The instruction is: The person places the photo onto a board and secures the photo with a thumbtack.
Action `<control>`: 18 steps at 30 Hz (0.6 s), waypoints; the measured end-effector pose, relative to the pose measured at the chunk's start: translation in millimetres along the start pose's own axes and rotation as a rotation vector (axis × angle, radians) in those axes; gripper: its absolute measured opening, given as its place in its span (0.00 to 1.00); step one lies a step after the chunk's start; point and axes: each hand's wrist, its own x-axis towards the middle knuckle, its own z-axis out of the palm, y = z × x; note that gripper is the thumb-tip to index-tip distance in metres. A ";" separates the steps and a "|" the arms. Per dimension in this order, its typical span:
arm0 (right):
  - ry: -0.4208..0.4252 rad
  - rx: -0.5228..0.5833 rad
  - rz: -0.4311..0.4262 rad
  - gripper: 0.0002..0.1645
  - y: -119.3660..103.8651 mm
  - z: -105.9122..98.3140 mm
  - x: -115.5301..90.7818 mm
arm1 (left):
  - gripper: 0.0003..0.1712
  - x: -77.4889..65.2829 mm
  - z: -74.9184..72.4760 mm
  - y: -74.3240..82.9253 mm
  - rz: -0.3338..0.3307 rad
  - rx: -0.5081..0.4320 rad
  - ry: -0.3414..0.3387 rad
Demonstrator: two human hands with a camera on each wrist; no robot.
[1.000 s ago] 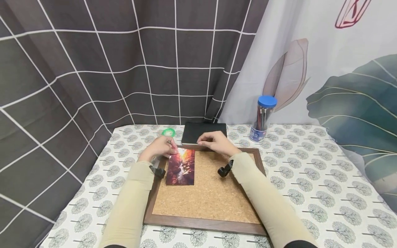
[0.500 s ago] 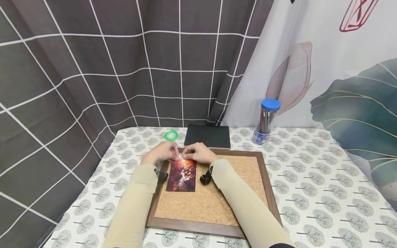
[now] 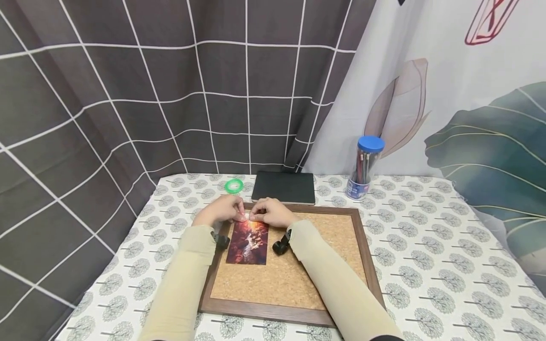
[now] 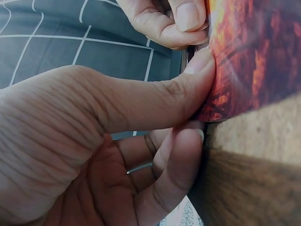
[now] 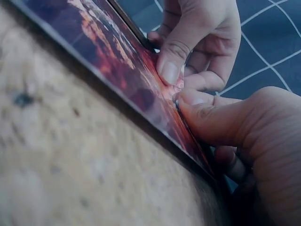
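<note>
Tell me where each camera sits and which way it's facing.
Head: worn on the head, facing forward and down at the corkboard; left hand, right hand and sleeves show.
Left wrist: worn there, facing the colourful print close up; both hands show.
Right wrist: worn there, looking along the print's surface; both hands show.
Shared: both wrist views show the print and gridded curtain.

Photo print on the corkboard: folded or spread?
Spread. In the head view, the photo print lies unfolded over the corkboard, both lower corners showing; the left hand and right hand cover part of its top edge.
</note>
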 end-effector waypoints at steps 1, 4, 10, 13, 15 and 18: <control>-0.001 -0.006 0.001 0.05 0.5 0.4 0.3 | 0.09 0.3 0.1 -0.1 -0.001 -0.001 -0.003; -0.003 -0.018 0.016 0.05 -0.2 1.1 1.2 | 0.08 1.3 0.6 -0.6 -0.006 -0.008 -0.010; 0.016 0.003 0.056 0.04 -4.6 1.8 1.7 | 0.08 0.7 1.2 -1.4 -0.014 -0.021 -0.008; 0.023 0.008 0.069 0.03 -5.2 2.1 1.9 | 0.08 0.3 1.1 -1.0 -0.008 -0.019 -0.007; 0.032 0.008 0.072 0.03 -4.4 2.9 2.3 | 0.08 0.2 1.2 -0.8 -0.003 -0.015 -0.006; 0.050 0.013 0.073 0.03 -3.5 3.6 2.7 | 0.07 -0.5 0.6 -0.2 -0.001 -0.011 -0.005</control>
